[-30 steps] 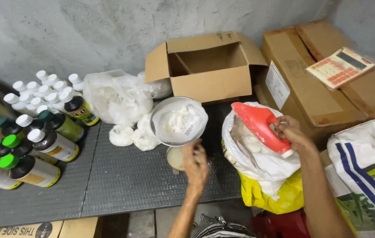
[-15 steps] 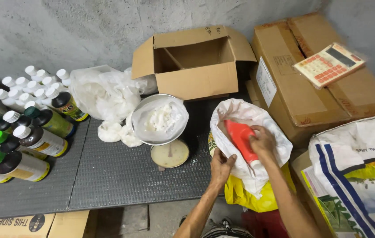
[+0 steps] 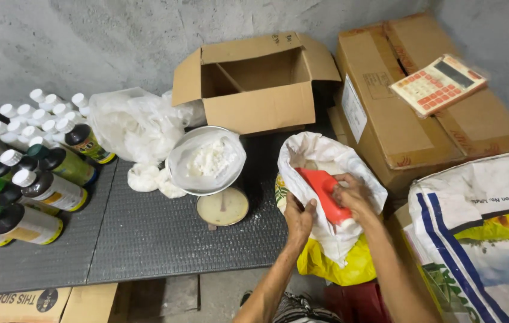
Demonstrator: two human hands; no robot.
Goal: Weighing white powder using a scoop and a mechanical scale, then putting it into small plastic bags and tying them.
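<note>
My right hand (image 3: 355,196) grips a red plastic scoop (image 3: 321,183) and holds it inside the open mouth of a white sack (image 3: 326,157) with a yellow lower part. My left hand (image 3: 300,218) clasps the sack's near rim. Left of the sack stands a small weighing scale (image 3: 224,207) whose metal pan (image 3: 206,160) holds a plastic liner with white powder.
Several dark bottles with white and green caps (image 3: 27,173) lie and stand at the left on the grey mat (image 3: 146,239). A clear bag of plastic (image 3: 131,122), an open cardboard box (image 3: 257,81), closed cartons with a calculator (image 3: 437,84) and a large printed sack (image 3: 485,239) surround the spot.
My right hand has brought the red scoop down from above the sack into its mouth. My left hand has left the scale and taken hold of the sack's rim.
</note>
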